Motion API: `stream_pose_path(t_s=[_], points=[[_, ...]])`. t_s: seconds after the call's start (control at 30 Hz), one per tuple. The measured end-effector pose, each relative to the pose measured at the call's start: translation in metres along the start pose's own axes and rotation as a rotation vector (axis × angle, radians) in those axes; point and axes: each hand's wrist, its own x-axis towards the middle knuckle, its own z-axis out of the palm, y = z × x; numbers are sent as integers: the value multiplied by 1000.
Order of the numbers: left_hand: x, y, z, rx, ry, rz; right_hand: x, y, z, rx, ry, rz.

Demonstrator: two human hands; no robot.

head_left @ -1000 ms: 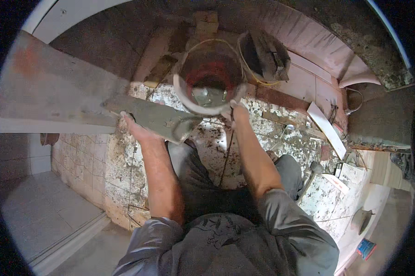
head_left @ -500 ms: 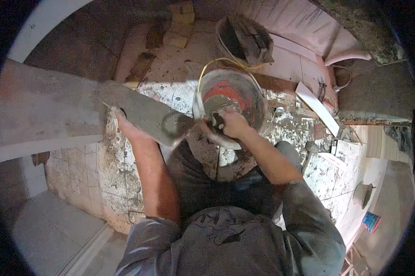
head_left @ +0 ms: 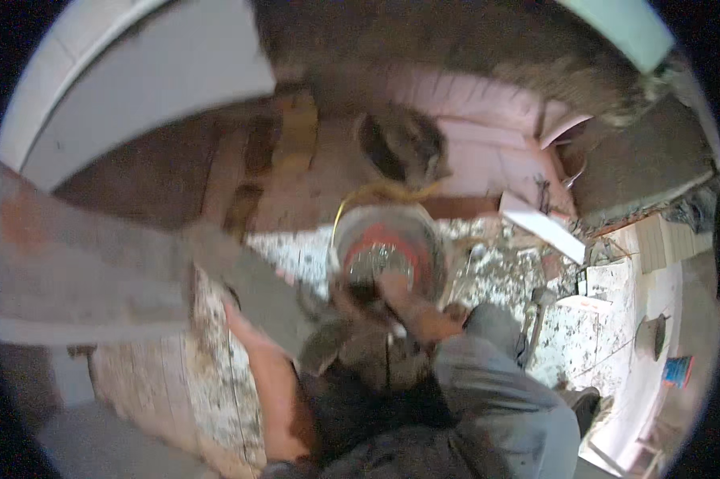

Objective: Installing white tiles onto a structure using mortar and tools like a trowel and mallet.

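My left hand (head_left: 244, 323) is closed on the edge of a long grey slab (head_left: 260, 291), thumb along its side. The slab slopes from the left toward the bucket. In front of me stands a round bucket (head_left: 442, 251) with a red band inside, wet grey mix (head_left: 382, 259) in it, and a yellow handle (head_left: 338, 215). My right hand (head_left: 398, 294) is at the bucket's near side, smeared by motion. Its fingers seem closed around something dark, whose kind I cannot make out.
Behind the bucket sits a dark tub (head_left: 400, 144). To the right lie a white strip (head_left: 543, 227) and a mallet-like tool (head_left: 542, 297) on the splattered floor (head_left: 567, 335). A blue and red tin (head_left: 678, 371) stands at the far right. A broad grey panel (head_left: 89, 255) fills the left.
The view has tilted upward, so the bucket, slab and both hands sit lower in the picture. My right hand stays at the bucket; my left hand keeps its hold on the slab.
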Motion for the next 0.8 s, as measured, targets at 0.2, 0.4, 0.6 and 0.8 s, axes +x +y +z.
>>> stream_pose_path(t_s=[0.2, 0.4, 0.6, 0.8], points=[[18, -16, 9, -72, 18, -53, -10, 10, -15, 182, -4, 214], [28, -33, 16, -73, -95, -99, -34, 19, -24, 516, -39, -178], [21, -48, 30, -20, -38, -66, -39, 13, -47, -23, -617, -348], [29, -45, 14, -19, -78, -68, -62, 1, -98, -120, -496, -212]])
